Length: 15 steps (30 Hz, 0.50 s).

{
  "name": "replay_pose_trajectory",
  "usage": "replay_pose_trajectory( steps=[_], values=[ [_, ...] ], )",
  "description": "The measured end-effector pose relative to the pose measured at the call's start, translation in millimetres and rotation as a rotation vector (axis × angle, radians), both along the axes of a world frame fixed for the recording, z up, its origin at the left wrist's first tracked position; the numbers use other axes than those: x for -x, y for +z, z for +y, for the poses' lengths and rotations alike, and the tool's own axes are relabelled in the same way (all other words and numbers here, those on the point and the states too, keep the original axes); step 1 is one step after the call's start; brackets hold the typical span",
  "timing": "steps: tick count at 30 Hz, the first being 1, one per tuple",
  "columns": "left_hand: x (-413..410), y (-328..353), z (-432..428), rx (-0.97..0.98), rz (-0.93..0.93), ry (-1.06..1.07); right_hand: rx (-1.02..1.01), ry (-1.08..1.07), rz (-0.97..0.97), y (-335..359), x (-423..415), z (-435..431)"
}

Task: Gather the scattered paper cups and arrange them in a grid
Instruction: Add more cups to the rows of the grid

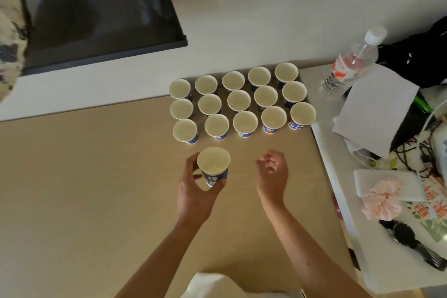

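Several blue-and-white paper cups [239, 100] stand upright in three neat rows at the back right of the tan table [84, 189]. My left hand [196, 191] is wrapped around one more paper cup [213, 167], held upright just in front of the nearest row, below its second cup from the left. My right hand [273, 174] hovers to the right of it with fingers loosely curled and nothing in them.
A plastic water bottle [350, 63] lies right of the cups. A white side surface [382, 261] carries paper sheets [377, 106], a pink scrunchie [382, 201], cables and a black watch [406, 234]. A dark screen [96, 7] hangs on the wall at back left.
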<state>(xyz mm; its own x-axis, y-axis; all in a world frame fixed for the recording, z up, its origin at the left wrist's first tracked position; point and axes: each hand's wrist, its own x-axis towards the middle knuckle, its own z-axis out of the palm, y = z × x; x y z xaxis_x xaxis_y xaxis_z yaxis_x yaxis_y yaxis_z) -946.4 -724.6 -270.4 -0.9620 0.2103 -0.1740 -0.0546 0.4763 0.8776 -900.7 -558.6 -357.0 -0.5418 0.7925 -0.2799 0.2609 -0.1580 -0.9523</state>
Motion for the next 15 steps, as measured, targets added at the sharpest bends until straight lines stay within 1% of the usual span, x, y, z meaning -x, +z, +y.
replay_pose_trajectory(
  steps=[1,3,4,5,10,15],
  values=[
    [1.6,-1.1,-5.2,0.014,0.007,0.022,0.070,0.175,0.017,5.0,-2.3,-16.1],
    [4.6,-3.8,-13.9,0.026,0.016,0.052,0.125,0.506,0.070,13.3,-2.2,-41.9],
    [5.5,-4.9,-19.4,0.027,0.017,0.064,0.128,0.614,0.095,16.9,1.4,-52.7],
    [6.1,-5.9,-21.0,0.026,0.020,0.065,0.119,0.670,0.116,20.5,5.5,-58.0],
    [8.0,-8.6,-40.3,0.027,0.042,0.105,0.093,0.714,0.129,27.3,34.5,-84.4],
    [9.4,-15.0,-61.1,0.087,-0.025,0.078,-0.005,0.626,0.060,17.7,55.7,-96.4]
  ],
)
